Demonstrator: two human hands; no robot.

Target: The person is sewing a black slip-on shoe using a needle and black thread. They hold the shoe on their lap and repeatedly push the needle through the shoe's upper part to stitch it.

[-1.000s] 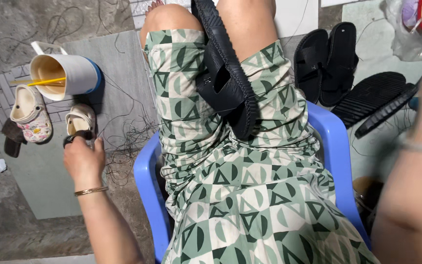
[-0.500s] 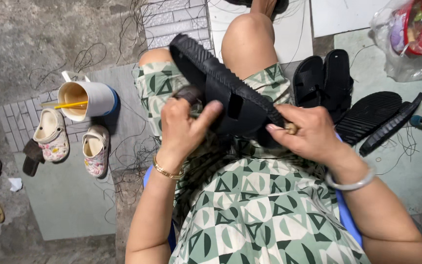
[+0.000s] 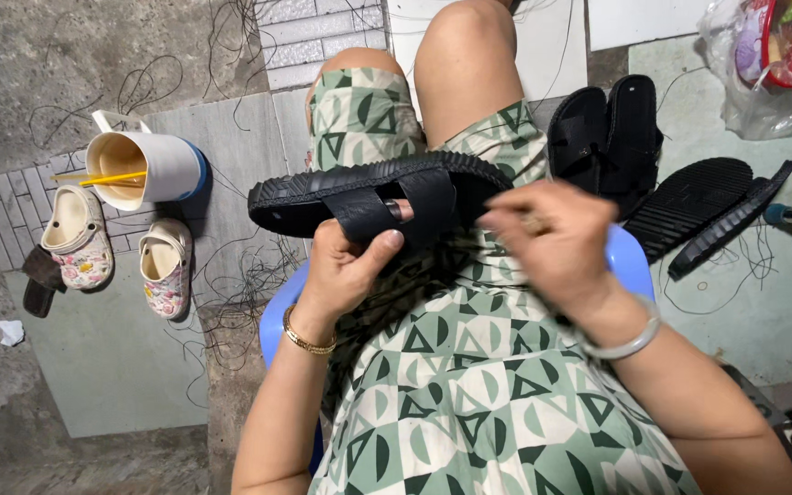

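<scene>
Left hand (image 3: 346,266) clamped on black rubber strapped sandal (image 3: 368,194), steadied over lap — right hand (image 3: 552,243) blurred beside it, grip unclear.

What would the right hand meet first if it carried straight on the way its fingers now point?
The right hand points leftward, so it would probably first meet the black sandal, at its strap, which the left hand holds over the lap. Depth is hard to judge; they may already touch.
</scene>
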